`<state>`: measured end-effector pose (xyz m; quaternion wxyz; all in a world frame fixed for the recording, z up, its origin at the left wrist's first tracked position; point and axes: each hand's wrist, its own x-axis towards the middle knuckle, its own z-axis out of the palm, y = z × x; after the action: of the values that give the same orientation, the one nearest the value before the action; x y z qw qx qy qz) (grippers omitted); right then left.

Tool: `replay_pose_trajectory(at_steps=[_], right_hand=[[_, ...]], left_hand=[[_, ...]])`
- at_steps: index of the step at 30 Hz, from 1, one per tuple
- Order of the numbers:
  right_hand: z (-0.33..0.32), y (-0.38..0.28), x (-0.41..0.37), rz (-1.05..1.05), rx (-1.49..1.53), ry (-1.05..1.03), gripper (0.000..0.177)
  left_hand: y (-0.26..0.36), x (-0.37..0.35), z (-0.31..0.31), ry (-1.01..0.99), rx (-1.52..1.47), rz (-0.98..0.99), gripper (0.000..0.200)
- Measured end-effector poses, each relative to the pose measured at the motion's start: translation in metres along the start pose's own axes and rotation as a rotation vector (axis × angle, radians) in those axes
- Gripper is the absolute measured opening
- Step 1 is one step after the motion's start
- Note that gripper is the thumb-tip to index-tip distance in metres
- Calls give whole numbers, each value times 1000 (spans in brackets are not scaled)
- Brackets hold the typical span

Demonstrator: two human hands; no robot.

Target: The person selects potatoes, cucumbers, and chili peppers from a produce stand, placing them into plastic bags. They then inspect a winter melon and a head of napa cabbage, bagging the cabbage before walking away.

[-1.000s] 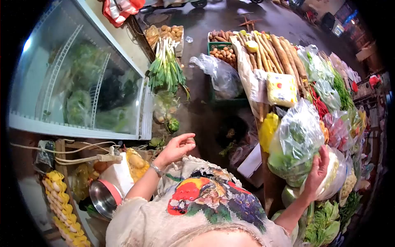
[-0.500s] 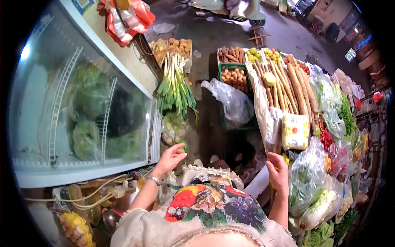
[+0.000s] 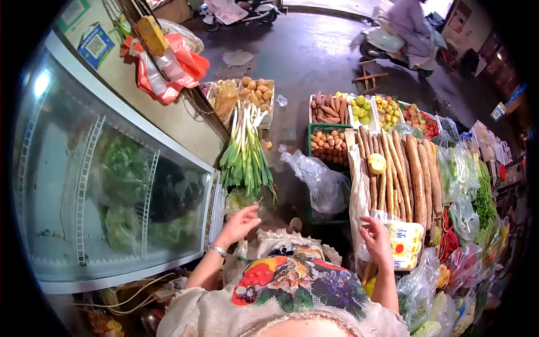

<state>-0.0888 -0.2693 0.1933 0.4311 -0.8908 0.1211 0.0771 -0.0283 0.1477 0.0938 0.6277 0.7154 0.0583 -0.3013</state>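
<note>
My left hand (image 3: 238, 226), with a bracelet at its wrist, hangs in front of my body with its fingers apart and nothing in them. Just beyond it lie green onions (image 3: 245, 154) with white stalks. My right hand (image 3: 377, 240) is also empty, fingers spread and slightly curled. It is beside a white and yellow printed packet (image 3: 405, 245) and near the lower end of long brown roots (image 3: 418, 177). A cut yellow piece (image 3: 377, 163) rests on the roots. A clear plastic bag (image 3: 320, 182) sits between the two sides.
A glass-doored cooler (image 3: 123, 191) stands at left. Brown eggs (image 3: 329, 147) fill a green crate; sweet potatoes (image 3: 330, 109) and fruit lie behind. Bagged vegetables (image 3: 418, 286) are at right. A person (image 3: 410, 25) rides a scooter beyond a small wooden stool (image 3: 369, 77).
The view has tilted upward, showing more floor and the scooter rider. Both hands remain in front of my body, empty. The green onions and produce appear lower in view.
</note>
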Motion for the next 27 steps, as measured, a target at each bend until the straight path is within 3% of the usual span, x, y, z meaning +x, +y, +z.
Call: replay_pose_trajectory(at_steps=[7,16,21,23,27], right_hand=[[-3,-4,56,-2,53,-10,27],[7,-12,147,72,81,-54,30],[25,-16,230,142,106,-36,29],[37,-19,273,133,82,-50,29],[57,-60,368,171,118,-153,29]], left_hand=[[29,33,-19,17,60,-58,55],[70,140,-69,45,101,-16,49],[84,228,-112,54,87,-58,47],[97,272,-126,90,85,-205,49],[102,337,-167,109,205,-191,50]])
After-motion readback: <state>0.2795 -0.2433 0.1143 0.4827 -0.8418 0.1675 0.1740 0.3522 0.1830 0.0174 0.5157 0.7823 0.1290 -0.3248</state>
